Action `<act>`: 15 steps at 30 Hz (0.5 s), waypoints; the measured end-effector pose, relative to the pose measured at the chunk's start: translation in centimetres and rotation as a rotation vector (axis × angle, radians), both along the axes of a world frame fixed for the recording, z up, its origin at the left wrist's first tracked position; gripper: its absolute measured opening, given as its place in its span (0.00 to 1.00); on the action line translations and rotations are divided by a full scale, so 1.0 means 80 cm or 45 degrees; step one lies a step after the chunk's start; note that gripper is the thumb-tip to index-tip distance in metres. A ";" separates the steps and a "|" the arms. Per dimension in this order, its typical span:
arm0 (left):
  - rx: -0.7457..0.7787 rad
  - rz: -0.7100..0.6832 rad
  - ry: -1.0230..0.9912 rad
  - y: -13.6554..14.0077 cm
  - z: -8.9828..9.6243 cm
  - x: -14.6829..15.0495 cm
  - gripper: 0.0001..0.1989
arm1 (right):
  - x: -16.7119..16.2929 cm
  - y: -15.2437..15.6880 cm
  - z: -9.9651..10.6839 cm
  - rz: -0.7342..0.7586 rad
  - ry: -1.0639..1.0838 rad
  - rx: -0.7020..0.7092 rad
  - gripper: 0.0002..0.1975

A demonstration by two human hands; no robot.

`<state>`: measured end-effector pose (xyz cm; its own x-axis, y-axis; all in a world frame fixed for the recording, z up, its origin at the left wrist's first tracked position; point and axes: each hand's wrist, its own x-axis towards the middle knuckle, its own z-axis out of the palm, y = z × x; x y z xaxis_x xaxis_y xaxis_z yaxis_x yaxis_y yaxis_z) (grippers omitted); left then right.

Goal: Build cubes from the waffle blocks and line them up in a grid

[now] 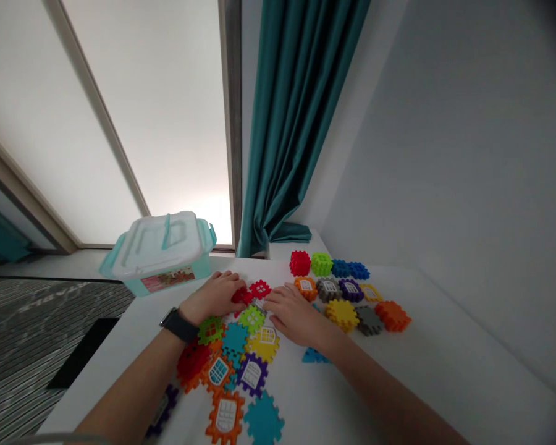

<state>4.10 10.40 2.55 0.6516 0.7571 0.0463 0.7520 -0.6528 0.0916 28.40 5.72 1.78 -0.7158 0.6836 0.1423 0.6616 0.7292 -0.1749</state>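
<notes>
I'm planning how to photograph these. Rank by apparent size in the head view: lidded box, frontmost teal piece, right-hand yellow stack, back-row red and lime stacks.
1. Lidded box
2. Teal piece
3. Yellow stack
4. Red stack and lime stack: too alike to rank.

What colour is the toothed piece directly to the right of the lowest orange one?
Turquoise blue; the toothed piece shows best in the head view.

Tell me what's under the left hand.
Part of a red piece shows at the fingertips of the left hand. Whatever lies beneath the palm is covered and can't be seen.
</notes>
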 end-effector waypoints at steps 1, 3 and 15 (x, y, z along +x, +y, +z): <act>0.005 0.003 0.004 0.000 -0.001 0.001 0.12 | 0.000 0.000 -0.001 -0.004 -0.001 0.002 0.12; 0.011 0.023 -0.005 0.000 -0.004 0.005 0.11 | 0.000 0.000 -0.003 -0.009 0.002 0.007 0.13; -0.036 0.084 -0.097 0.001 -0.010 0.007 0.14 | 0.000 -0.003 -0.004 -0.006 -0.011 0.008 0.12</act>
